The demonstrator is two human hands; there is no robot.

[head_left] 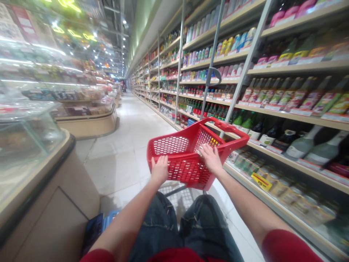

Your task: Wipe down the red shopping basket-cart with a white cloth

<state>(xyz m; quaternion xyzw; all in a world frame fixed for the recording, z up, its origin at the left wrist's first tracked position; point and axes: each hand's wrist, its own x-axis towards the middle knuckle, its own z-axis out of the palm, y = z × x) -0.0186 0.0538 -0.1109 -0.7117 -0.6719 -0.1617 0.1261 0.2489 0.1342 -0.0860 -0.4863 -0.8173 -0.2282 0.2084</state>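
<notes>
A red plastic shopping cart [188, 169] with honeycomb holes stands in front of my legs, turned at an angle. My left hand [160, 169] grips the top edge of its near side, fingers hooked over the rim. Further right on that same edge, my right hand [210, 157] is closed over the rim, with the fingertips inside the basket. The cart's red handle [230, 131] rises beyond my right hand, towards the shelves, and neither hand touches it. No goods show in the part of the basket I can see.
Tall shelves [294, 109] packed with bottles and cans line the right side. On the left stand a glass-topped counter [51, 153] and a blurred display case [84, 123]. A tiled aisle [128, 120] runs ahead between them. A blue item [109, 218] lies by the counter's base.
</notes>
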